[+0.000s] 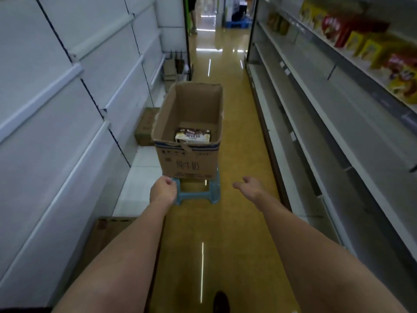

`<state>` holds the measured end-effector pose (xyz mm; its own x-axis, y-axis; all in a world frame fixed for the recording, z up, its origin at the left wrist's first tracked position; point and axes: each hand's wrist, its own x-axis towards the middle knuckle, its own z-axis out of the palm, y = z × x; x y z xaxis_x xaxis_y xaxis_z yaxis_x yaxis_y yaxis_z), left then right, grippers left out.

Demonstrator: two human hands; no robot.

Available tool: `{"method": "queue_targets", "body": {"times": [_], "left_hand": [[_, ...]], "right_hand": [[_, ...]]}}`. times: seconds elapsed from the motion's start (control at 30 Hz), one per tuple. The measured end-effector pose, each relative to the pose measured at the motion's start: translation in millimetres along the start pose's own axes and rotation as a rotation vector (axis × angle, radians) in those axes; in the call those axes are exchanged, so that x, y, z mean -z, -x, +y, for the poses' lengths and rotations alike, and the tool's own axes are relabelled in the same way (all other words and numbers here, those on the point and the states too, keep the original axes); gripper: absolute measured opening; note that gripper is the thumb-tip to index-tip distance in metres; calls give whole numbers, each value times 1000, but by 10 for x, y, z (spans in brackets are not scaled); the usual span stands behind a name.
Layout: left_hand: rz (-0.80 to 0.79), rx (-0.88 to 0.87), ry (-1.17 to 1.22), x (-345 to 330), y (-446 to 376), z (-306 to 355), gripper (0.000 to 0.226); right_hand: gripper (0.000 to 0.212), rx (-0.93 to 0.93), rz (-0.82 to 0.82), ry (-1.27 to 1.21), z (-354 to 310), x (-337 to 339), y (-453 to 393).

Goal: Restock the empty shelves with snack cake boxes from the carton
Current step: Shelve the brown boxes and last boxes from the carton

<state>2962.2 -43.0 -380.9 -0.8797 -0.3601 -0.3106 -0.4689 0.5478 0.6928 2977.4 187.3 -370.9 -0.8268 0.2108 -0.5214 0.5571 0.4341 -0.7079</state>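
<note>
Both bare forearms reach forward from the bottom edge, where the elbows are cut off; between them a dark shoe (pixel 221 301) shows only in part; the left hand (pixel 163 190) has its fingers loosely curled and holds nothing, its fingertips hidden behind the knuckles; the right hand (pixel 247 187) is relaxed and spread, also holding nothing. Just beyond the left hand and ahead of both stands an open carton (pixel 187 159) on a blue stool (pixel 196 193), the stool partly hidden by that hand; the carton's long axis runs away down the aisle, its handwritten front face turned towards the hands. Deep inside, against the near wall, lies one snack cake box (pixel 193 134), its long side across the aisle and its lower part hidden by the carton rim; its print is too blurred to read. Right of the right hand run grey shelves (pixel 316 123), with blurred yellow and red boxes (pixel 361 44) on the top level, cut off by the picture edge.
</note>
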Motion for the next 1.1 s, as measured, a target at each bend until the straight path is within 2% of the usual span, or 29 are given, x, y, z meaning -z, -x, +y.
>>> {"method": "queue_targets", "body": {"times": [0.23, 0.4, 0.5, 0.77, 1.1], "left_hand": [[16, 40, 21, -102, -737, 336, 27], [47, 57, 36, -42, -1434, 596, 26], [37, 31, 34, -11, -1937, 774, 28], [-44, -6, -39, 97, -3220, 1127, 31], [-241, -21, -132, -373, -4254, 1334, 29]], "right_hand": [[66, 33, -45, 33, -596, -18, -837], [54, 50, -43, 66, -1074, -125, -1406], [59, 59, -32, 52, -1419, -170, -1783], [62, 4, 47, -22, -2206, -365, -2648], [59, -131, 20, -8, -2554, -568, -3687]]}}
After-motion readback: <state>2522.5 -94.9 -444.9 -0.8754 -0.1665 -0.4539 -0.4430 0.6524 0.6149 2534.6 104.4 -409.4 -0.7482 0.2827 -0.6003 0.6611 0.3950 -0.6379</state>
